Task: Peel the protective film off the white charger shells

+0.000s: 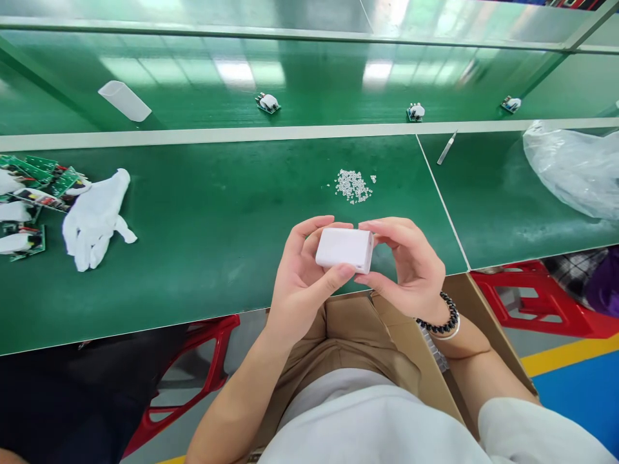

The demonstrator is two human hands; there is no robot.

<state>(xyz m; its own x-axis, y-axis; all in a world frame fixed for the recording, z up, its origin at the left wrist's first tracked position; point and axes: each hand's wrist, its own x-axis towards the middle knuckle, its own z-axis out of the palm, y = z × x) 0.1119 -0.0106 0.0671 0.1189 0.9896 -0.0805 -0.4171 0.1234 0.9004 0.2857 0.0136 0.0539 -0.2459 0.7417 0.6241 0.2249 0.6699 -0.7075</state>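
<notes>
A small white plastic charger case (pixel 344 248) is held level above the near edge of the green bench. My left hand (pixel 304 277) is closed on its left side, with the thumb along the front edge and the fingers behind. My right hand (pixel 411 261) grips the right end, thumb at the front corner and fingertips at the back corner. Small openings show on that end face. Just beyond the hands lies a pile of tiny clear pieces (pixel 353 185), too small to name.
At left are a white glove (pixel 99 219) and stacked circuit boards (pixel 36 187). Several small board assemblies (pixel 267 103) and a white sleeve (pixel 126 101) sit on the back strip. A pen-like tool (pixel 447 148) and a clear plastic bag (pixel 575 167) lie right. An open cardboard box (pixel 488 341) stands below.
</notes>
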